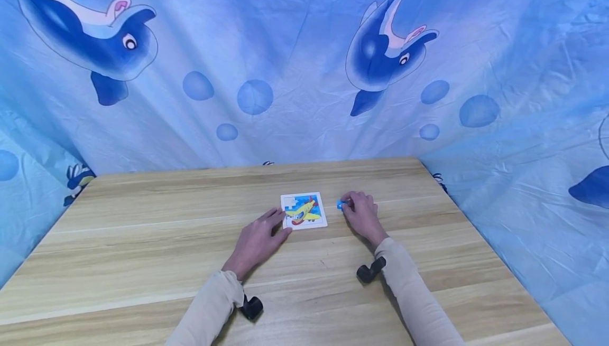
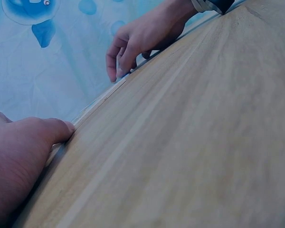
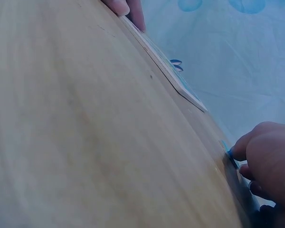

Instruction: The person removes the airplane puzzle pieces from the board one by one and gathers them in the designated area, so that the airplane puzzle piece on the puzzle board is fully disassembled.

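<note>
A square puzzle board (image 1: pixel 304 225) with a yellow airplane picture lies flat on the wooden table; a pale piece-shaped gap shows at its upper left. My left hand (image 1: pixel 257 240) rests at the board's left edge, thumb at the lower left corner, fingers relaxed. Just right of the board, my right hand (image 1: pixel 362 216) pinches a small blue puzzle piece (image 1: pixel 339 204) between thumb and finger. In the right wrist view the blue piece (image 3: pixel 226 148) is at the fingertips, low at the table surface. The left wrist view shows the right hand (image 2: pixel 145 35) with fingers pointing down.
The wooden table (image 1: pixel 142 240) extends around both hands. Behind it and at both sides hangs a blue curtain (image 1: pixel 295 34) with dolphins and bubbles. A black wrist device (image 1: pixel 252 308) is on the left sleeve, another (image 1: pixel 371 270) on the right.
</note>
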Motion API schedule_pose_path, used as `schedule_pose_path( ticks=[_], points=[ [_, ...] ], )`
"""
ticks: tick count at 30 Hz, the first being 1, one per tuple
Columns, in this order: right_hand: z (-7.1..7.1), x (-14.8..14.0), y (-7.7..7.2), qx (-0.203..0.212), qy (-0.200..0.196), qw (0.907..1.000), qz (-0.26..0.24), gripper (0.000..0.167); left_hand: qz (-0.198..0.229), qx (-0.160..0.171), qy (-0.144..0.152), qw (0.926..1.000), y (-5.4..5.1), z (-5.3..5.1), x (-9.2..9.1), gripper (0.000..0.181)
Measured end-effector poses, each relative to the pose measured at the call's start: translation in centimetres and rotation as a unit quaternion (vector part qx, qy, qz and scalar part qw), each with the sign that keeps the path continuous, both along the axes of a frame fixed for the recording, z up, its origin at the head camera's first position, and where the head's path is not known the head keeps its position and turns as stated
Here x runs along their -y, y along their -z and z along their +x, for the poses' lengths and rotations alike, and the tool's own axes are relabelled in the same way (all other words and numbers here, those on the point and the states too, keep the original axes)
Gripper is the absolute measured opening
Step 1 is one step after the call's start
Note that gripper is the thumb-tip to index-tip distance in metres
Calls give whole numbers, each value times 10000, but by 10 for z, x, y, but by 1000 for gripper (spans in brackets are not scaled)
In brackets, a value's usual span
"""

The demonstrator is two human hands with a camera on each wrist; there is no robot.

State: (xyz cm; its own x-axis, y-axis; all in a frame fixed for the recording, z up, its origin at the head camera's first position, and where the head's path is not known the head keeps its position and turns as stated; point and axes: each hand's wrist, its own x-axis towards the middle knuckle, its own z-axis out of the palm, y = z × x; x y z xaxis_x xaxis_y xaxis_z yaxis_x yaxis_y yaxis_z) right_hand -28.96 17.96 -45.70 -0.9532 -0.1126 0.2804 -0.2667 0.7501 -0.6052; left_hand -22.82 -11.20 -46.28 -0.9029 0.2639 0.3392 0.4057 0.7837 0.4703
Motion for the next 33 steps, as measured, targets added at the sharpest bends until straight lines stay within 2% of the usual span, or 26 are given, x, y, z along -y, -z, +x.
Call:
schedule_pose_path(
  ticks=[4, 9, 17, 27, 33],
  points=[
    [0, 0, -1, 34, 43, 10000, -81, 20, 18, -16, 4, 10000, 0, 0, 0, 51],
    [-1, 0, -4, -64, 102, 9990, -423, 21, 23, -31, 15, 10000, 1, 0, 0, 52],
    [-1, 12, -10, -255, -314, 9953, -877, 20, -7, -31, 12, 10000, 2, -1, 1, 53],
    [-4, 51, -12, -251, -882, 9946, -481, 18, 71, 35, -16, 10000, 1, -1, 1, 54],
    [-5, 70, -11, -379, -873, 9953, -169, 14, 55, -105, 4, 9999, 1, -1, 1, 52]
  ],
)
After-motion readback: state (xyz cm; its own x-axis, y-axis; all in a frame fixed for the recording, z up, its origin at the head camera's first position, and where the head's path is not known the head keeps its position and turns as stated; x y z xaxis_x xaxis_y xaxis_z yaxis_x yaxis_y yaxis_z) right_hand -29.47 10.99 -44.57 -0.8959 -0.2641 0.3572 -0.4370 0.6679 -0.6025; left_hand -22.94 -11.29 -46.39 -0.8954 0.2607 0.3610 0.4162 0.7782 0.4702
